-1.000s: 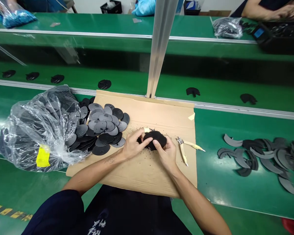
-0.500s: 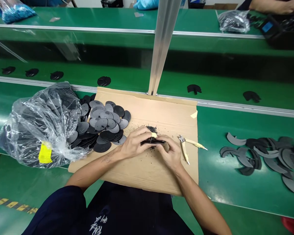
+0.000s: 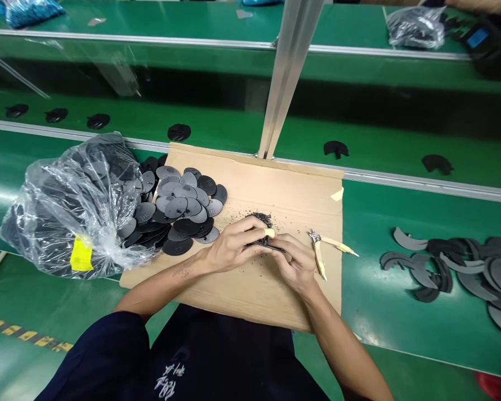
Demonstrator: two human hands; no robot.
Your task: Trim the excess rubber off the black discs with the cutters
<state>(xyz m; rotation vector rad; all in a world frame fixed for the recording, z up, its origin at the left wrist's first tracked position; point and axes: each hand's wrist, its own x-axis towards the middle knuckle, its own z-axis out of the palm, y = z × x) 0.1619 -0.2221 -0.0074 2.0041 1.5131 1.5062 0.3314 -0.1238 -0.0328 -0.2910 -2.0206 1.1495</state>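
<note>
Both hands grip a thin black plastic part [image 3: 271, 245] above the cardboard sheet [image 3: 250, 301]. My left hand [image 3: 236, 243] is closed on its left side, with a yellow cover on one fingertip. My right hand [image 3: 295, 262] pinches the right end. Fingers hide much of the part's outline. Just behind the hands lies a small heap of black scraps [image 3: 260, 218]. Side cutters with pale yellow handles [image 3: 319, 257] rest spread apart, right of my right hand. To the left is a pile of dark oval plastic discs [image 3: 186, 206].
A clear plastic bag of dark parts [image 3: 67, 206] bulges at the left. Curved black pieces [image 3: 438, 264] are heaped at the right. Behind a metal post [image 3: 290, 78], black parts [image 3: 179, 132] lie spaced along a green strip. A person's arm [image 3: 484, 4] shows at the far right.
The black part has tilted, its right end now lower, and my right hand has turned with it. The whole view has shifted slightly; both hands still hold the part.
</note>
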